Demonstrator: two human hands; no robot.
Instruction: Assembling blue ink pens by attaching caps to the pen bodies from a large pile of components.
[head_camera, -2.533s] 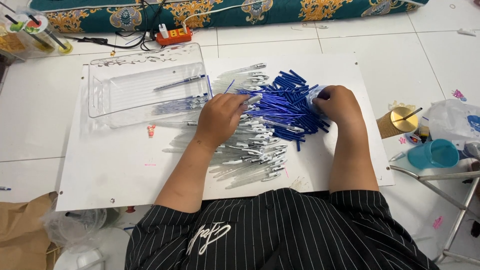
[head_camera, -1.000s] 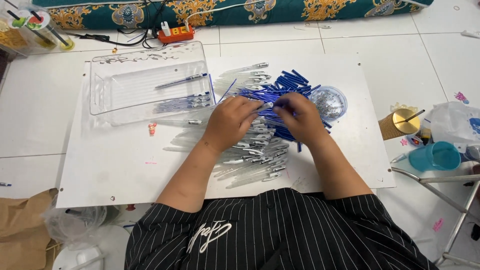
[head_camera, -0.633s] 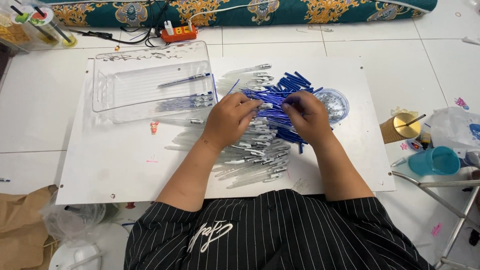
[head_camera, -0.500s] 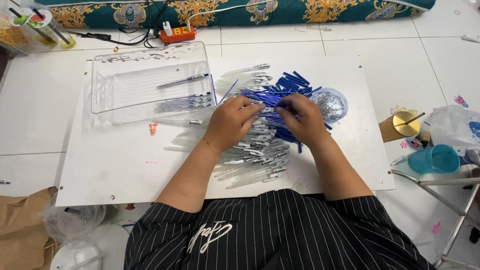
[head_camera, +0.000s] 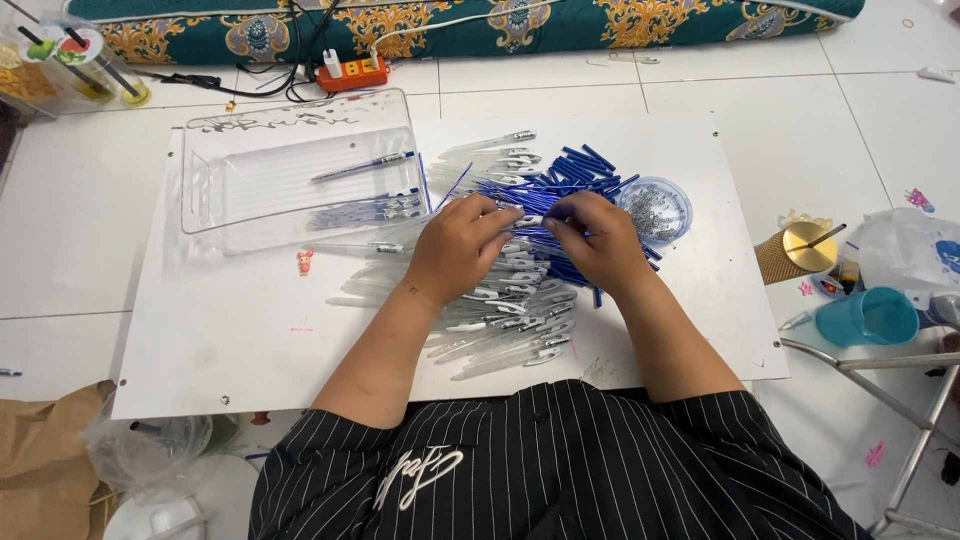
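My left hand (head_camera: 460, 245) and my right hand (head_camera: 590, 240) meet over the middle of a white board (head_camera: 230, 340), fingertips together on a clear pen barrel (head_camera: 528, 220). Under and around them lies a heap of clear pen barrels (head_camera: 500, 320), and behind it a pile of blue refills (head_camera: 575, 175). A small round clear dish of tiny metal parts (head_camera: 655, 207) sits just right of my right hand. A clear plastic tray (head_camera: 250, 170) at the back left holds several assembled pens (head_camera: 365, 210).
An orange power strip (head_camera: 350, 72) and cables lie beyond the board by a patterned cushion (head_camera: 480, 20). To the right stand a gold-lidded cup (head_camera: 795, 250), a teal cup (head_camera: 865, 318) and a metal frame (head_camera: 900, 400). Plastic bags (head_camera: 140, 450) lie at bottom left.
My right hand left the round dish at the right and came in to join my left hand over the pile. Both now pinch one barrel between them.
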